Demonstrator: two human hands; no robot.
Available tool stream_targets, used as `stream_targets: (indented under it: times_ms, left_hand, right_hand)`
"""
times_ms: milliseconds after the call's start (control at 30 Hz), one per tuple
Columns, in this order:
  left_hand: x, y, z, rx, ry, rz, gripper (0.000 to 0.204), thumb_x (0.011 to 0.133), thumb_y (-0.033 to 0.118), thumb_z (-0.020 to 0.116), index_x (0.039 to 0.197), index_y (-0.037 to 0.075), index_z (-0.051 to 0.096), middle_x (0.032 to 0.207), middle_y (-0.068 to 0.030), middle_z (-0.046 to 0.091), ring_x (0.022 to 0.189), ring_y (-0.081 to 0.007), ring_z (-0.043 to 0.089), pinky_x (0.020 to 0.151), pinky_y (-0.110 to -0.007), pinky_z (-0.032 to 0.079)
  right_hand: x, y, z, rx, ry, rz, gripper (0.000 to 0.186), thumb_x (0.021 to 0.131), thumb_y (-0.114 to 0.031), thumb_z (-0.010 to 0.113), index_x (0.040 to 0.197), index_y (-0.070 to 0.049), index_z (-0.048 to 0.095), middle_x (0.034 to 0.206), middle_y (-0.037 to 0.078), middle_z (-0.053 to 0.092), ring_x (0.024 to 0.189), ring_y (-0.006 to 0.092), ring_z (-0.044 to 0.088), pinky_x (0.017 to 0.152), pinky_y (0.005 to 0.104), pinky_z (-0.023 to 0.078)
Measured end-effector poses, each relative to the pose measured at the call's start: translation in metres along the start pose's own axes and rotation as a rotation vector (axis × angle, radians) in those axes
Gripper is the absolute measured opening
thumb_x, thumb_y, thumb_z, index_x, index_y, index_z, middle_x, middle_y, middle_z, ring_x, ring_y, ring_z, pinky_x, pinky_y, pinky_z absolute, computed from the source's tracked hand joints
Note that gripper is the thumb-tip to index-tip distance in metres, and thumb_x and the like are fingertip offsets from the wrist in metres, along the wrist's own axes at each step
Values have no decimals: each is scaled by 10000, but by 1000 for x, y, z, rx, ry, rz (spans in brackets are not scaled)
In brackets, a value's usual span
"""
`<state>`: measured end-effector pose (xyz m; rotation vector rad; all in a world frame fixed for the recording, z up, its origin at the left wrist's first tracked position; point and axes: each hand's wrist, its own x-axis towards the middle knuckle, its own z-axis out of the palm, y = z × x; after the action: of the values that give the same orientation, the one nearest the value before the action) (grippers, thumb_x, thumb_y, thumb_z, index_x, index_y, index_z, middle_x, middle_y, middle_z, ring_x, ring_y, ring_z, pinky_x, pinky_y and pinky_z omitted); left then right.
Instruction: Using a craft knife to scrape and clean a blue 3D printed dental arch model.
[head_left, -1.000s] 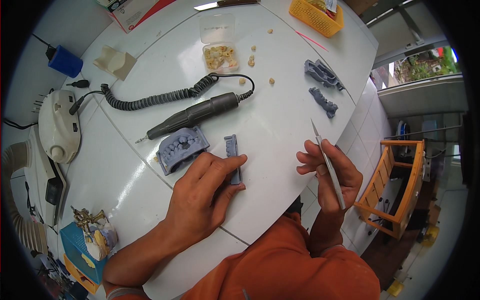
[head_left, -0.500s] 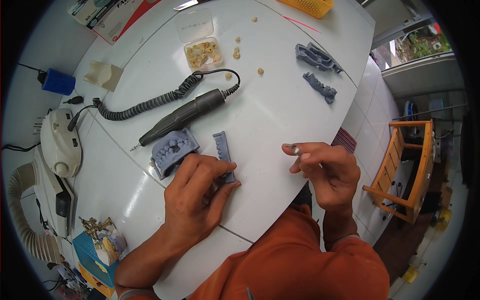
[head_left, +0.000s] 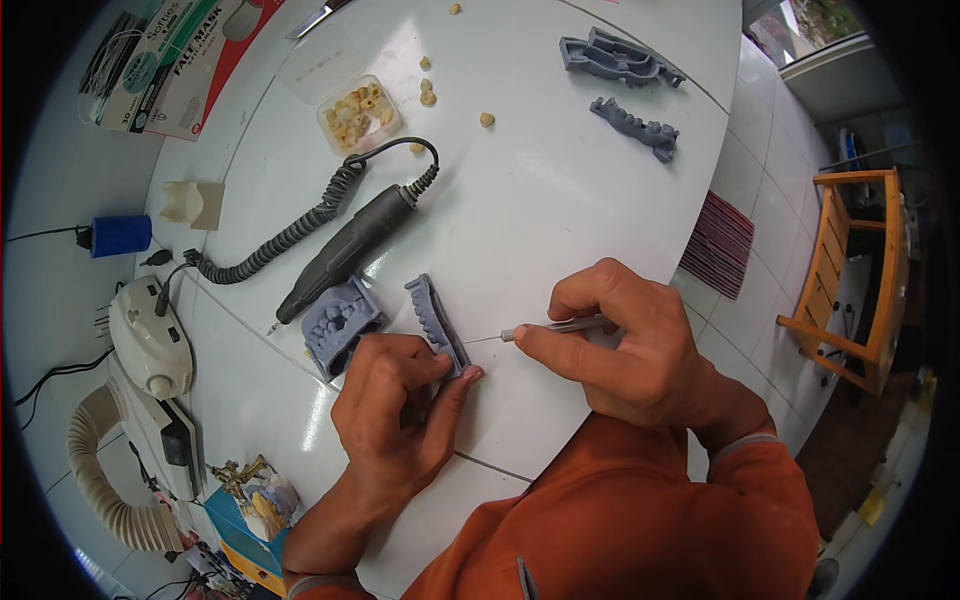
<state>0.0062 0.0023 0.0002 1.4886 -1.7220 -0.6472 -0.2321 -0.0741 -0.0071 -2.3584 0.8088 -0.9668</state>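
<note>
Grey and ridged with tooth shapes, the strip (head_left: 432, 312) is pinched in the left hand's (head_left: 388, 412) fingers. The right hand (head_left: 640, 345), fingers pinching a slim metallic knife (head_left: 580, 325), has swung inward, putting its needle-fine blade just beside the strip's right edge, within cutting reach.

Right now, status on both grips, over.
Left grip: holding blue-gray dental model strip. Right grip: holding craft knife, tip beside strip, contact unclear. Nothing visible between them.
</note>
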Motion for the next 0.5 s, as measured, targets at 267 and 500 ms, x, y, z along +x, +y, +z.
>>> stream_targets:
  times_ms: [267, 500]
  left_hand:
    - [0, -1, -2, 8, -16, 6, 346, 771, -52, 947, 926, 2, 643, 945, -118, 658, 618, -120, 593, 491, -278, 458]
    - [1, 1, -4, -44, -17, -27, 309, 757, -100, 926, 887, -10, 660, 936, -114, 663, 720, -168, 659, 560, -298, 523]
  right_hand:
    - [4, 6, -1, -167, 25, -84, 320, 727, -21, 793, 1039, -82, 833, 907, 18, 673, 746, 171, 614, 576, 316, 444]
    - [2, 8, 6, -196, 48, -100, 306, 715, -56, 808, 1014, -100, 852, 899, 1, 677, 742, 166, 589, 571, 323, 429]
